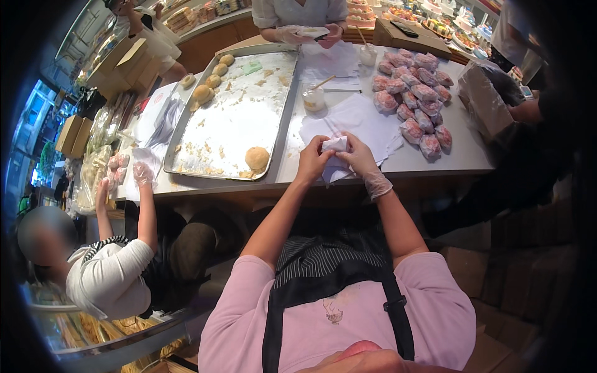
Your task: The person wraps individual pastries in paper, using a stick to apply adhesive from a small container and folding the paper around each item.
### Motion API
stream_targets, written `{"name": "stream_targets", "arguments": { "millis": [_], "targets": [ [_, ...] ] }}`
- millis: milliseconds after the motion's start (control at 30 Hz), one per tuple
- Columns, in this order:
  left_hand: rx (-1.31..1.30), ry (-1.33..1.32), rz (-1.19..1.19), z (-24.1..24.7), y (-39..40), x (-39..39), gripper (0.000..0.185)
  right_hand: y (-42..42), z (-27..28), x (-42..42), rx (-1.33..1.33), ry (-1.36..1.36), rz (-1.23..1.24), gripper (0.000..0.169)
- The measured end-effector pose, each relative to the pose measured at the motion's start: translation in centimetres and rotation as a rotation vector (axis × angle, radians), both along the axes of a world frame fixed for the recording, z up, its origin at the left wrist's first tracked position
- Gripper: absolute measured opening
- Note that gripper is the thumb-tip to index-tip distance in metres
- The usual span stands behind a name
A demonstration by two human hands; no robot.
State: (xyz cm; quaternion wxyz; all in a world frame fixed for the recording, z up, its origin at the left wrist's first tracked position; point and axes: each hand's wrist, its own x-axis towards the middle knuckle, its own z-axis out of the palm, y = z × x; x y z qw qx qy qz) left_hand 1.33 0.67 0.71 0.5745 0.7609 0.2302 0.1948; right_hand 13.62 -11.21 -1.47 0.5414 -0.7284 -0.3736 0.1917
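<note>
Between both hands is a small bundle of white wrapping paper (336, 143); what is inside it cannot be seen. My left hand (313, 157) is bare and pinches the bundle's left side. A clear plastic glove covers my right hand (361, 156), whose fingers press on the other side. Beneath them lies a fanned stack of white paper sheets (361, 116). Just beyond stands a glass jar (314, 97) of pale contents with a wooden stick in it. To the right is a pile of paper-wrapped pieces with red print (413, 95).
A large metal baking tray (228, 126) at left holds several round pastries (256, 158) and crumbs. One co-worker's gloved hands (308, 35) hold paper across the table. At left, another's hand (143, 173) is near wrapped pieces. A plastic-lined cardboard box (485, 100) is at right.
</note>
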Motion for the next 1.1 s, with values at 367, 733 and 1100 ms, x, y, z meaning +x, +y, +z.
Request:
{"name": "stream_targets", "arguments": {
  "millis": [367, 733, 1100],
  "targets": [
    [-0.118, -0.469, 0.116, 1.9, -3.0, -0.5, 0.021, -0.9, 6.9, -3.2, 0.024, 0.556, 0.074, 0.030],
    [0.044, -0.463, 0.279, 2.2, -2.8, 0.1, 0.013, -0.8, 6.7, -4.5, 0.262, 1.006, 0.153, 0.028],
    [0.329, -0.473, 0.110, 4.1, -3.0, -0.7, 0.025, -1.1, 6.0, -4.3, 0.335, 1.044, 0.038, 0.026]
  ]
}}
